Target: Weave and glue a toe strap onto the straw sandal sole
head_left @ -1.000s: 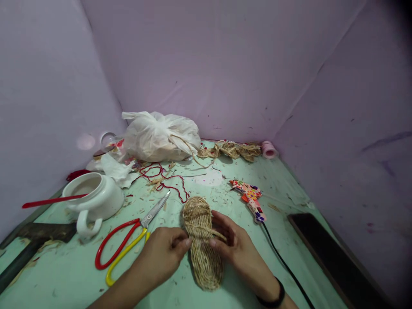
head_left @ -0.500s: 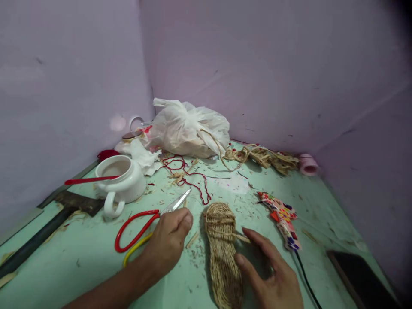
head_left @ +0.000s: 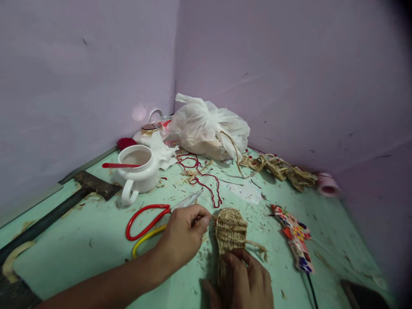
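A slipper-shaped piece of coiled jute twine (head_left: 231, 225) lies on the green table in front of me, strands of twine crossing its rounded far end. A loose twine tail sticks out from its right side. My right hand (head_left: 247, 279) grips its near part, fingers over the top and thumb at the left edge, hiding much of it. At the upper left edge of the twine piece, my left hand (head_left: 186, 229) is closed in a pinch; what its fingertips hold, I cannot make out. Scissors (head_left: 148, 210) with red and yellow handles lie just beyond and left of that hand.
Leftward are a white mug (head_left: 140, 169) with a red stick across it and a hammer-like tool (head_left: 98, 185). A tied white plastic bag (head_left: 210, 128) sits in the corner. Rightward are a floral-patterned, corded glue gun (head_left: 296, 238), a phone (head_left: 363, 296) and a pink roll (head_left: 327, 185).
My right hand has moved left from beside the twine tail onto the slipper-shaped piece. My left hand has moved to its upper left edge. The whole view has shifted, with objects appearing farther right.
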Demonstrator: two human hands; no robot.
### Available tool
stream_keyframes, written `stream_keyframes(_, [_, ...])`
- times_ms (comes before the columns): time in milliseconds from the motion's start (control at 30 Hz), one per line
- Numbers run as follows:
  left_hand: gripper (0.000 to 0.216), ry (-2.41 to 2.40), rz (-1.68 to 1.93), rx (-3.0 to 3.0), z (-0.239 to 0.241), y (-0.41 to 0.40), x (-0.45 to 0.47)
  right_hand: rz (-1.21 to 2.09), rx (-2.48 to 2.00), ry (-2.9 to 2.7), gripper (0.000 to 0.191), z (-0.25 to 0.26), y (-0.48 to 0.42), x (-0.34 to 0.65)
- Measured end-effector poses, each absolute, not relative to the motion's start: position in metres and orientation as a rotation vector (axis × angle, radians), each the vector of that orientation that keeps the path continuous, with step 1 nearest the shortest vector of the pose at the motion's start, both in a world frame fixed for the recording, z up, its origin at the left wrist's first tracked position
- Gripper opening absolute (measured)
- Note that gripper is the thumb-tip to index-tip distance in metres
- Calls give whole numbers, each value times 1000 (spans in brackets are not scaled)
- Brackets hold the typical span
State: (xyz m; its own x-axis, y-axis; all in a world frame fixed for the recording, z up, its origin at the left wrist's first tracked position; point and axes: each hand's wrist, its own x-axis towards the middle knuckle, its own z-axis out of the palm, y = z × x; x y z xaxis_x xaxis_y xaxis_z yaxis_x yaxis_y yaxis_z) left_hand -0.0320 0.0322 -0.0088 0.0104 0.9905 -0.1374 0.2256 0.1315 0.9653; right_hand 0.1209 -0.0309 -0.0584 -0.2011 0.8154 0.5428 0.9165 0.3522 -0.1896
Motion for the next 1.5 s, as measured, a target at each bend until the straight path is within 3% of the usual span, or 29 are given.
stream_keyframes(67, [16, 1408, 972, 1303, -8, 32, -33, -157, -1498, -2035, 26, -61, -31, 124])
stream_keyframes(200, [21, 1389, 983, 1298, -5, 31, -36, 23, -1381, -1941, 36, -52, -31, 135])
stream_keyframes(433, [36, 1448, 932, 1296, 2, 32, -36, 92, -1355, -1793, 25, -36, -31, 134])
stream_keyframes(633, [23, 1344, 921, 1215, 5, 32, -31, -45, -1297, -1833, 26, -35, -32, 132])
stream_keyframes(1133, [29, 1333, 989, 1175, 9, 37, -34, -285, -1115, -2083, 22, -30, -27, 143])
stream_keyframes(1267, [29, 1162, 953, 1210, 12, 47, -44, -238, -893, -2358, 21, -17, -17, 153])
stream_keyframes(1500, [15, 1150, 946, 1105, -3, 50, -43, -71, -1074, -2291, 26, -3, 6, 165])
